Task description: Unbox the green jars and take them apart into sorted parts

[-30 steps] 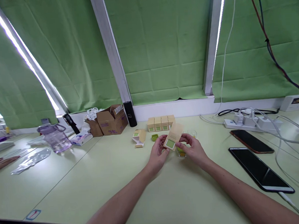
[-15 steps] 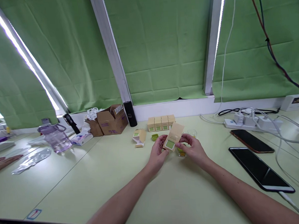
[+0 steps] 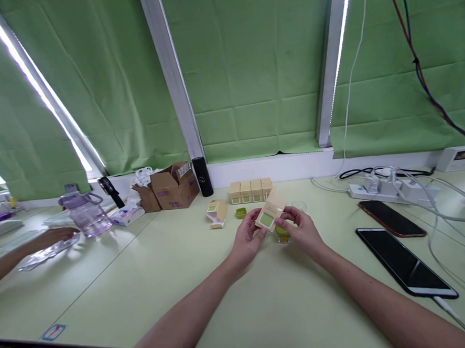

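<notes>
A co-worker's hand (image 3: 64, 234) has reached a clear plastic bag (image 3: 48, 254); left hand (image 3: 247, 234) and right hand (image 3: 300, 228) pinch a tan cardboard carton (image 3: 271, 211).

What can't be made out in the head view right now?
Head view, all of these:
- Held carton: fine print, too small to read.
- Green jar: top partly covered by the right hand.
- Brown box: contents, hidden by its walls and flaps.
- Co-worker's arm: cut off by the left edge.

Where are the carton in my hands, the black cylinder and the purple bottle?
Held carton (image 3: 270, 211), head view: printed face.
Black cylinder (image 3: 203, 177), head view: middle of its side.
Purple bottle (image 3: 88, 216), head view: see-through body.
</notes>
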The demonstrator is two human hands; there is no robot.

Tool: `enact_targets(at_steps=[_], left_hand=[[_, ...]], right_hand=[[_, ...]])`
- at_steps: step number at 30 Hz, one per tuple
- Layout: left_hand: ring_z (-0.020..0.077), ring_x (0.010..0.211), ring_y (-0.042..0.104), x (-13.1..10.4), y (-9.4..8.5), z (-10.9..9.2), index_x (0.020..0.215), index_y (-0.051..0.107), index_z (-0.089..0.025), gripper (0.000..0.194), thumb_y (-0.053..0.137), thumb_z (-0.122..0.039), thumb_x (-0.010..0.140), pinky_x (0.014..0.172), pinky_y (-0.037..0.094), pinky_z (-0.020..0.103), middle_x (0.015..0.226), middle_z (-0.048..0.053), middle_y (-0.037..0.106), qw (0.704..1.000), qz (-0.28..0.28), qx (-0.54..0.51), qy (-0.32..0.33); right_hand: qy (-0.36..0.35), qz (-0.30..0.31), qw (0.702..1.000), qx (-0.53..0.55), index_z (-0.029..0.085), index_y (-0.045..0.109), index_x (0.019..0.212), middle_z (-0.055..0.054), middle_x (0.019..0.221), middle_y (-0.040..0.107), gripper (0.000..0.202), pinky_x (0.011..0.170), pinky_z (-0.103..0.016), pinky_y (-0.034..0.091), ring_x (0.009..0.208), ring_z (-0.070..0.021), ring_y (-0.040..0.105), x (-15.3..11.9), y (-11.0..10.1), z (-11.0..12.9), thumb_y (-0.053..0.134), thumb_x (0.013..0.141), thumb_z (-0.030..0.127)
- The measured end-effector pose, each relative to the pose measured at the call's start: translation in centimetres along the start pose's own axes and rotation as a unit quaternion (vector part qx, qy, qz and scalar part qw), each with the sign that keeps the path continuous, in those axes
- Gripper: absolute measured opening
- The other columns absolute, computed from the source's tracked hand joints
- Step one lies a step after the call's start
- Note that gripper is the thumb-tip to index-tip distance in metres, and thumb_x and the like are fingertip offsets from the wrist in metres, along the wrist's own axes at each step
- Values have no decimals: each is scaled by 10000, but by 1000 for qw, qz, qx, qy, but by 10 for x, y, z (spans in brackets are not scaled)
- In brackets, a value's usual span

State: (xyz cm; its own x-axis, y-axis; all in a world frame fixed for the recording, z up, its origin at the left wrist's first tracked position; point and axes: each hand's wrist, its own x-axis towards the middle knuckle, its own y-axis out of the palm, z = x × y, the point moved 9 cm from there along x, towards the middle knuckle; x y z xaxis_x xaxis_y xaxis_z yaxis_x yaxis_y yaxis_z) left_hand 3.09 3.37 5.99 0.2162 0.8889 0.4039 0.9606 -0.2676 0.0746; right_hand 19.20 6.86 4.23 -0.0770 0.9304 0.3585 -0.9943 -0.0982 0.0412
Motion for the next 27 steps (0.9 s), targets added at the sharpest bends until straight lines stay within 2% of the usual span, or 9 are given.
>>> enact_targets(at_steps=[19,27], left_hand=[[339,1379,504,1,-4,5,1366,542,-208,602,791,-387,848,1152,408,476,1443,159,558,1000,11,-7,11],[329,1381,500,0,-4,2,1377,532,-215,596,769,-414,868,1153,407,457,1448,149,553,1000,14,9,21]], right_hand=[[14,2,1000,10,195,664,1058,-101,955,776,558,827,-401,584,966,-286,730,0,2,-1,816,718,610],[11,14,1000,22,200,664,1075,-101,1000,776,530,882,-396,568,998,-274,721,1,4,-3,819,746,585]])
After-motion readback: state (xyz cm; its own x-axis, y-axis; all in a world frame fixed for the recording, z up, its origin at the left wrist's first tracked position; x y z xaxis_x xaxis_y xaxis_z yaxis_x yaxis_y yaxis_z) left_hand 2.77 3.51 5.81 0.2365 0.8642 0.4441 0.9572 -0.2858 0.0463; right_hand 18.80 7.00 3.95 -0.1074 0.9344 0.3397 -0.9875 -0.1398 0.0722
